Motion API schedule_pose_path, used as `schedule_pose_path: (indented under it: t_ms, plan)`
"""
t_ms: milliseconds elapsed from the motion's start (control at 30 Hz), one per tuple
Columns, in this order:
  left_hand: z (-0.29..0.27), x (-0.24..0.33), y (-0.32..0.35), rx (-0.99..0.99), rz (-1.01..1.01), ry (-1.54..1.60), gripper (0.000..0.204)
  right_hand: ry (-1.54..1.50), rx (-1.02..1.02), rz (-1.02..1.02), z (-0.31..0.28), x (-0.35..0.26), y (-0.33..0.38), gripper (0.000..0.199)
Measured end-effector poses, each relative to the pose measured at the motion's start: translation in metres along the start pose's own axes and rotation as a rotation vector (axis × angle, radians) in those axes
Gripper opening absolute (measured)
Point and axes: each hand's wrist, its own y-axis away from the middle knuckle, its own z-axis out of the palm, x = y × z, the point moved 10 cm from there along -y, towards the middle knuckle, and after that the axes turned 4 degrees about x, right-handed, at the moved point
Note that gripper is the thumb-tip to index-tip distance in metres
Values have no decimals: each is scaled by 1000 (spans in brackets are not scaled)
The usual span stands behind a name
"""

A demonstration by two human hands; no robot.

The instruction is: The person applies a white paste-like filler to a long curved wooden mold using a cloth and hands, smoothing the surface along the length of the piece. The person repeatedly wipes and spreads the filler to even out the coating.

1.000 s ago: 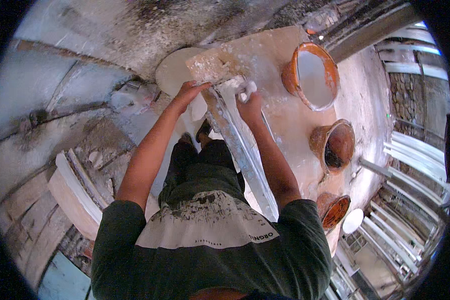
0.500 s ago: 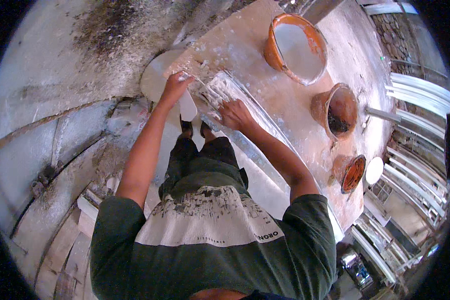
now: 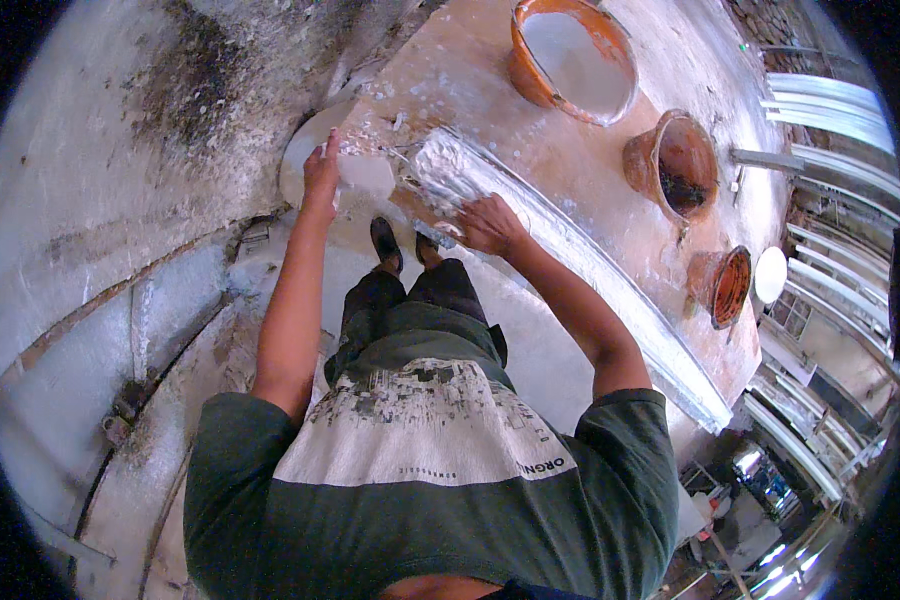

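Observation:
A flat white scraper [image 3: 368,176] is held by its edge in my left hand [image 3: 321,178], closed around it beside the table's end. My right hand [image 3: 492,224] lies on the near end of a long, narrow mould [image 3: 610,268], its fingers apart and touching the wet white plaster [image 3: 450,168]. I see no tool in this hand; its fingertips are partly hidden. The plaster is heaped and lumpy at the mould's end and smoother along its length.
On the plaster-spattered table [image 3: 560,160] stand an orange basin [image 3: 532,75] of white liquid, a stained bucket [image 3: 642,165] and a smaller orange bucket [image 3: 703,285]. A stained wall [image 3: 90,130] rises at the left. Long white strips [image 3: 830,105] are stacked at the right.
My left hand has moved slightly left, turning the scraper from hanging down to lying sideways. My right hand has shifted slightly right along the mould. The whole view has shifted a little.

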Motion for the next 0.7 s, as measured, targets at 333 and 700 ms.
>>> schedule_pose_path:
  t_ms: [333, 700]
  plan:
    - [27, 38, 18, -316, 72, 641, 43, -54, -179, 247, -29, 4, -39, 45]
    - [166, 60, 98, -649, 252, -24, 46, -1161, 908, 959, -64, 106, 78, 41]
